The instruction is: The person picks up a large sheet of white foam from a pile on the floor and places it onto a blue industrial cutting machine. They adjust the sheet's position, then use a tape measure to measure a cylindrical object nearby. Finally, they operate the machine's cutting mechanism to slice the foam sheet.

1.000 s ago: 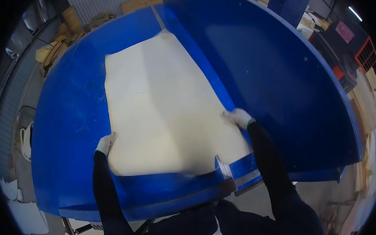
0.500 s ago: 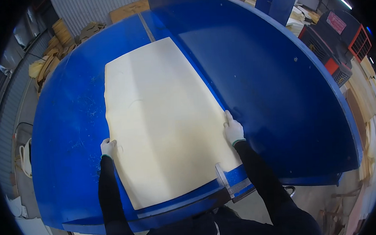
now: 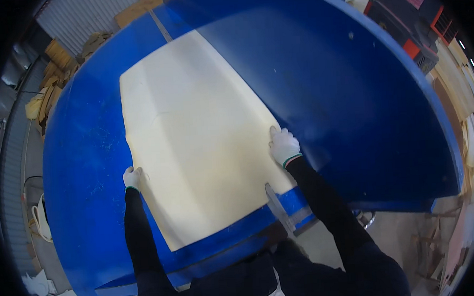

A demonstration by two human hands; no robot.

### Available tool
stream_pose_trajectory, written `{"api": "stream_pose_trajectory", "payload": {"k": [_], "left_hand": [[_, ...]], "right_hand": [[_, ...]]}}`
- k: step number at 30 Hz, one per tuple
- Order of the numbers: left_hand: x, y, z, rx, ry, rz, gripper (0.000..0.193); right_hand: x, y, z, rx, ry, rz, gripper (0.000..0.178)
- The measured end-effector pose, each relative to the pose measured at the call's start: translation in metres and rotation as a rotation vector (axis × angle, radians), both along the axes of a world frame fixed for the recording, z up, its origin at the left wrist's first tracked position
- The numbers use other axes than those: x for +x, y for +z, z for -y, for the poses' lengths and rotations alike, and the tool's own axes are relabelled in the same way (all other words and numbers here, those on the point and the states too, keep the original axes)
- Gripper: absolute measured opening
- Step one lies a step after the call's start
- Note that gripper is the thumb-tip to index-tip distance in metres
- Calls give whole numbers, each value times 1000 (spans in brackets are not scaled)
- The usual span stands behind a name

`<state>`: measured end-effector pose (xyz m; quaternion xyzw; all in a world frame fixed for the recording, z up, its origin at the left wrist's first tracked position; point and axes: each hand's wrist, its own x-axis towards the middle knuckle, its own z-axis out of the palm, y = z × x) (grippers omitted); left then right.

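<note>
A large cream foam slab (image 3: 193,134) lies flat on a blue table (image 3: 88,172), its right side along a tall blue upright panel (image 3: 341,99). My left hand (image 3: 132,178), in a white glove, grips the slab's left edge near its closer end, thumb on top. At the right edge my right hand (image 3: 285,145), also gloved, is closed over the border with its index finger extended forward on the surface; its other fingertips are partly hidden. A narrow metal strip (image 3: 278,207) rises by the slab's near right corner.
A groove with a metal strip (image 3: 161,26) runs beyond the slab's far end. At the far right stands a dark machine with an orange-framed grille (image 3: 445,24). Stacked sheets (image 3: 458,77) line the right side; brown pieces (image 3: 55,61) are piled at the far left.
The slab has slid slightly forward, away from me, with both hands on it. My right hand now lies more over its top edge. The whole view has also shifted.
</note>
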<state>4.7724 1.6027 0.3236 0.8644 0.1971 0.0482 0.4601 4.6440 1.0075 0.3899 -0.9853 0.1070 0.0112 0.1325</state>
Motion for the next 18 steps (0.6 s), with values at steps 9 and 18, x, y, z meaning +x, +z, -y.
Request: {"api": "stream_pose_trajectory", "payload": {"k": [9,18], "left_hand": [[2,11,54,-140,11,-39,27],[11,21,116,850,151,-79,61]], "right_hand": [[-131,-15,-6,96,93,54,54],[-142,9,5,44,12,171,51]]}}
